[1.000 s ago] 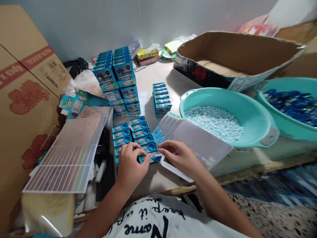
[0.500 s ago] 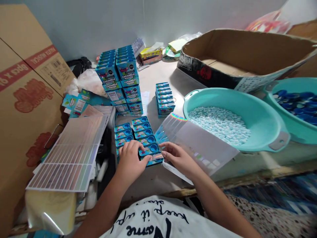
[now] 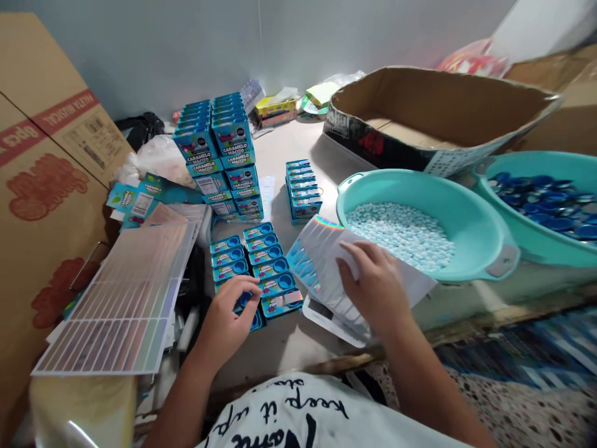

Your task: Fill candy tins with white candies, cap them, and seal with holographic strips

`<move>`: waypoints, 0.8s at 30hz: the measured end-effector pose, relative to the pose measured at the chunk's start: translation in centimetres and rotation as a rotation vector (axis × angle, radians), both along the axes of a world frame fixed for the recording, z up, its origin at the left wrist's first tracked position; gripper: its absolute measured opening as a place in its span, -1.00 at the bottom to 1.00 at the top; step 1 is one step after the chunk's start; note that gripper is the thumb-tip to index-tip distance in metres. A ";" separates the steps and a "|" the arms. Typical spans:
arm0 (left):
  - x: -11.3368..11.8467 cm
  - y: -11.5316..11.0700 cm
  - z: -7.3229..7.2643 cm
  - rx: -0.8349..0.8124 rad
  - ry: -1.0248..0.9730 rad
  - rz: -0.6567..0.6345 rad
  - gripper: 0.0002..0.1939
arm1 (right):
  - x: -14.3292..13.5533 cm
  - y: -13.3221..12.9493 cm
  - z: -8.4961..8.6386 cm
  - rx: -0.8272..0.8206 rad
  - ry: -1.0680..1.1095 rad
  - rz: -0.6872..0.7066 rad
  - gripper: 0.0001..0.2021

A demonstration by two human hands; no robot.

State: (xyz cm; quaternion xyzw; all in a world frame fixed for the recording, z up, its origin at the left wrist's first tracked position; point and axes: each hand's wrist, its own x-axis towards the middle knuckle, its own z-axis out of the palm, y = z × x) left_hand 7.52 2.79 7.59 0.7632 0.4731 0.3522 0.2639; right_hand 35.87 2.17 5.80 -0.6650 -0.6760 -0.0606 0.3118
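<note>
Two rows of small blue candy boxes [image 3: 273,267] lie on the table in front of me. Across the nearest box of the right row sits a pinkish shiny sticker strip [image 3: 293,297]. My left hand [image 3: 232,317] hovers at the near end of the left row, thumb and fingers slightly apart, with nothing visible between them. To the right, a clear sticker sheet [image 3: 321,252] with a rainbow sheen lies beside the boxes. My right hand [image 3: 375,280] rests over that sheet, its fingers loosely bent and the thumb apart. Under the sheet's near edge shows a white-edged flat piece [image 3: 333,320].
Tall stacks of blue boxes [image 3: 233,149] and a smaller group [image 3: 303,190] stand behind. A turquoise tub [image 3: 476,236] holds pale candies; another tub [image 3: 555,249] holds blue lids. An open carton [image 3: 420,115] stands behind them. Striped sticker sheets [image 3: 121,292] lie left, by a large carton [image 3: 46,155].
My right hand has left the nearest box and moved right, onto the sticker sheet. My left hand has let go of the strip and drawn back left. The strip now lies across the box.
</note>
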 end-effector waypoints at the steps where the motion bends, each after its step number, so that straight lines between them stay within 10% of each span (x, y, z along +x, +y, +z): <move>1: -0.2 0.0 0.0 0.044 -0.017 -0.026 -0.87 | 0.9 0.4 0.4 -0.006 -0.072 -0.046 -0.64; 12: -0.6 -0.3 0.5 0.304 -0.107 -0.120 -0.88 | 1.2 5.1 1.7 -0.255 -0.258 -0.321 -0.72; 24: -2.2 -0.3 0.2 0.318 -0.118 -0.176 -0.82 | 3.4 1.1 -0.3 -0.027 -0.215 -0.257 -0.68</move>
